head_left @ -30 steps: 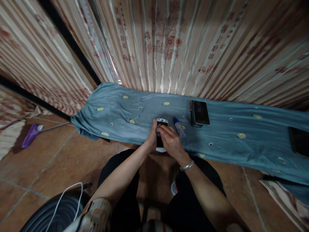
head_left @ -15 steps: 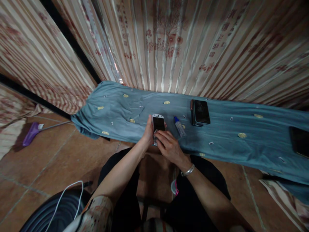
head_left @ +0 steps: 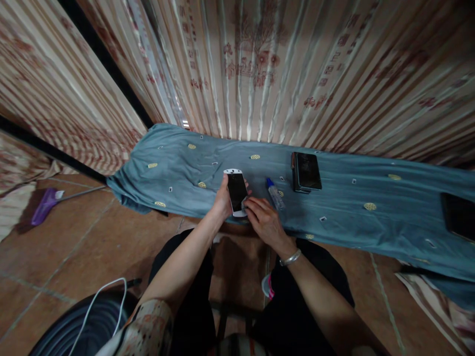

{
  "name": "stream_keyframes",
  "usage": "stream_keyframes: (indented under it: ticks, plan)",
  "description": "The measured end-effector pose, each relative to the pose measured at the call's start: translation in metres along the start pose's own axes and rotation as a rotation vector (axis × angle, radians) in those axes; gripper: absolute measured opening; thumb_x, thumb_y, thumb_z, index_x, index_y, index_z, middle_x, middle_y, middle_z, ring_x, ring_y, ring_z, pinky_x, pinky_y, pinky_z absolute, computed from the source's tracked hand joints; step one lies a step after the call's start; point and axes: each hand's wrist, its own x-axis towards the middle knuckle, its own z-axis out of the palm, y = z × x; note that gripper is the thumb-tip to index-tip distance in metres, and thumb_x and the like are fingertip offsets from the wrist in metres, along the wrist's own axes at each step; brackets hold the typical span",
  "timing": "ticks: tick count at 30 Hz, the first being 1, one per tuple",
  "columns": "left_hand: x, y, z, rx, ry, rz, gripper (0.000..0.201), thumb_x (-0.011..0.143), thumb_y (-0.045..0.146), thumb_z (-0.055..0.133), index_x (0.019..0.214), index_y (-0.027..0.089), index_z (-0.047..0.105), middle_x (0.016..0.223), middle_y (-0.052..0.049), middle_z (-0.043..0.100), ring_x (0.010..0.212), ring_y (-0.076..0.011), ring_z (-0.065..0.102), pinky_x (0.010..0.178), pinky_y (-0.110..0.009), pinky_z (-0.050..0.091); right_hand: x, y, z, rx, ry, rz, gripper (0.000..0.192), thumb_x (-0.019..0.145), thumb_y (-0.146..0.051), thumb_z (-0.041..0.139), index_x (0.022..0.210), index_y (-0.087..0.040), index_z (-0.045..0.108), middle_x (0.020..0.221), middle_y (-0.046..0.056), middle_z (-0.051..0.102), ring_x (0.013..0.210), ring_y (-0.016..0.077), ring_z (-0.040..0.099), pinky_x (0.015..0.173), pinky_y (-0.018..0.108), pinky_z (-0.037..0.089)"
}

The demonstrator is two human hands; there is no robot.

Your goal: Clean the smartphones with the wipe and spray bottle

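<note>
Gripping the white phone (head_left: 236,192) along its left edge, our left hand (head_left: 223,200) wraps it with thumb and fingers and lifts it just over the near edge of the worktop (head_left: 352,227), screen up. Our right hand (head_left: 264,221) pinches the phone's lower right corner, fingers curled; what lies under them we cannot tell. Just right of it lies a small blue-capped bottle (head_left: 275,194), and beyond that a dark phone (head_left: 306,171).
</note>
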Motion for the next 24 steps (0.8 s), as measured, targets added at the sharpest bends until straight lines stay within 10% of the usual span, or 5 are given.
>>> stream_keyframes:
  ticks: [14,24]
  plan:
    - [-0.002,0.014,-0.002,-0.1,0.029,0.109,0.055,0.093,0.058,0.037,0.1,0.013,0.068,0.08,-0.01,0.072,0.082,-0.0204,0.071,0.081,-0.034,0.056,0.002,0.021,0.023,0.729,0.151,0.713,0.029,0.073,-0.041,0.071,0.09,-0.019,0.074,0.082,0.004,0.076,0.07,0.0161,0.068,0.07,0.031,0.056]
    - [0.007,0.02,-0.007,-0.156,0.07,0.152,0.057,0.093,0.061,0.034,0.092,0.014,0.066,0.065,-0.005,0.066,0.064,-0.0163,0.066,0.074,-0.032,0.057,0.0,-0.004,0.015,0.113,0.084,0.15,0.026,0.095,-0.024,0.049,0.112,-0.024,0.069,0.114,0.008,0.07,0.107,0.0215,0.065,0.097,0.041,0.053]
